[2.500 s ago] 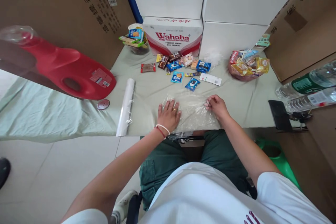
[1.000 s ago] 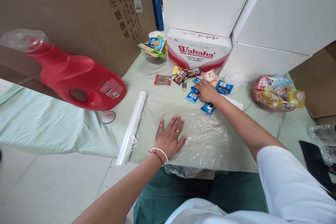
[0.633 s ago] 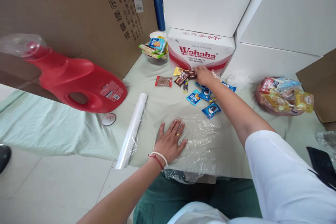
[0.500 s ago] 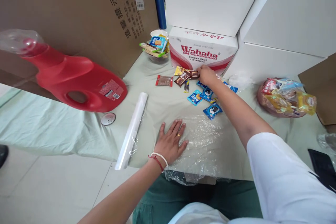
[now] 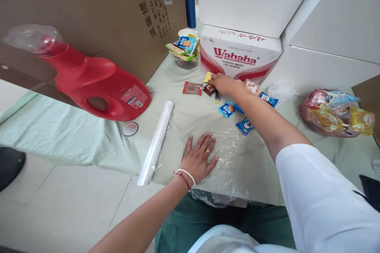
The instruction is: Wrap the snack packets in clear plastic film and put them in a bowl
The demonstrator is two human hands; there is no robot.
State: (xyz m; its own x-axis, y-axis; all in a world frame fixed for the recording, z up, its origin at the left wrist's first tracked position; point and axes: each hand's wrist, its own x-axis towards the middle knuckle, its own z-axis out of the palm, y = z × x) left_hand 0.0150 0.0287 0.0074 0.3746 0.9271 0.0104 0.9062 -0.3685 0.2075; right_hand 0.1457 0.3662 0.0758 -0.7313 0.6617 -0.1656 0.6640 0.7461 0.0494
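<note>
My left hand (image 5: 199,158) lies flat with fingers spread on the left edge of a crinkled sheet of clear plastic wrap (image 5: 237,162) at the table's near edge. My right hand (image 5: 221,83) reaches far forward to the scattered snack packets in front of the Wahaha box (image 5: 237,57). Its fingers curl down onto a dark brown snack packet (image 5: 209,89). A yellow packet (image 5: 208,76) lies just beyond the fingertips. Blue packets (image 5: 227,109) lie under my forearm, and a red-brown packet (image 5: 192,87) sits to the left.
A roll of cling film (image 5: 156,142) lies left of my left hand. A big red detergent bottle (image 5: 101,87) lies on its side, with a round lid (image 5: 130,128) near it. A bowl of snacks (image 5: 184,47) stands at the back, and a bag of snacks (image 5: 335,112) at right.
My right hand left the plastic wrap and reached forward to the snack packets, then shifted left onto the dark brown one. My left hand stayed flat on the wrap.
</note>
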